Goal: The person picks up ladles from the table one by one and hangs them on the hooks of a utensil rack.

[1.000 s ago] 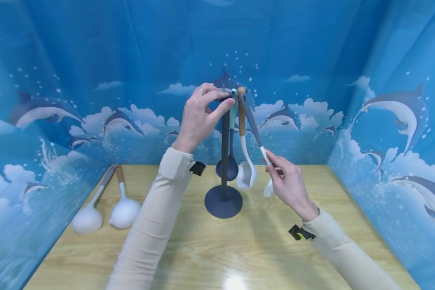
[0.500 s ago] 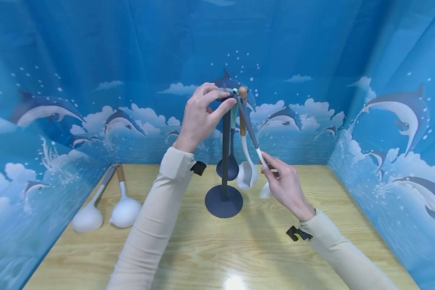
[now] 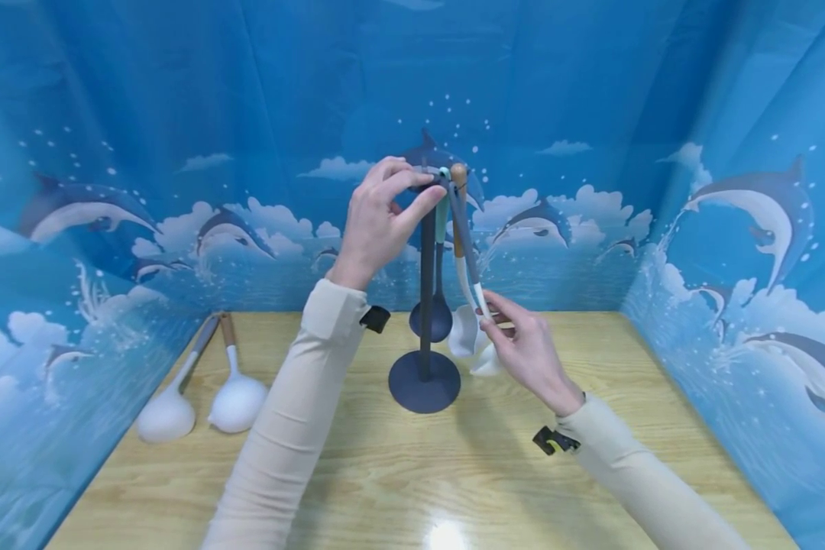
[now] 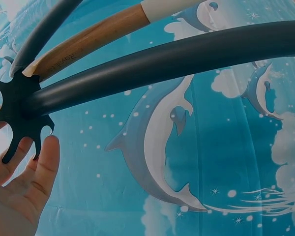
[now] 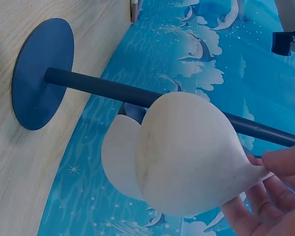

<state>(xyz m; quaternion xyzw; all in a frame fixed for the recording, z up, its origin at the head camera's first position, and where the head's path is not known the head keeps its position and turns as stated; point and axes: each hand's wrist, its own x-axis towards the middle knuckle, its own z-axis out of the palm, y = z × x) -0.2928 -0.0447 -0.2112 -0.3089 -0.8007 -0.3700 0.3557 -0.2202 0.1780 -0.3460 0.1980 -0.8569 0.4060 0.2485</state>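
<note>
A dark utensil rack (image 3: 427, 283) stands upright on its round base. My left hand (image 3: 381, 218) grips its hooked top; in the left wrist view, fingers lie beneath the hook wheel (image 4: 19, 98). My right hand (image 3: 529, 347) pinches the white neck of a grey-handled ladle (image 3: 464, 229). That ladle's handle end is up at the hooks, and its white bowl (image 5: 187, 152) fills the middle of the right wrist view. Beside it hang a white ladle with a wooden handle (image 3: 462, 332) and a black ladle with a mint handle (image 3: 438, 317).
On the left of the wooden table (image 3: 385, 481) lie two white utensils, one grey-handled (image 3: 167, 416) and one brown-handled (image 3: 238, 403), both with round heads. A blue dolphin-print curtain (image 3: 557, 92) encloses the back and sides.
My right hand has moved left, bringing the grey-handled ladle from a slant to nearly upright, close to the wooden-handled one. My left hand has stayed at the rack's top.
</note>
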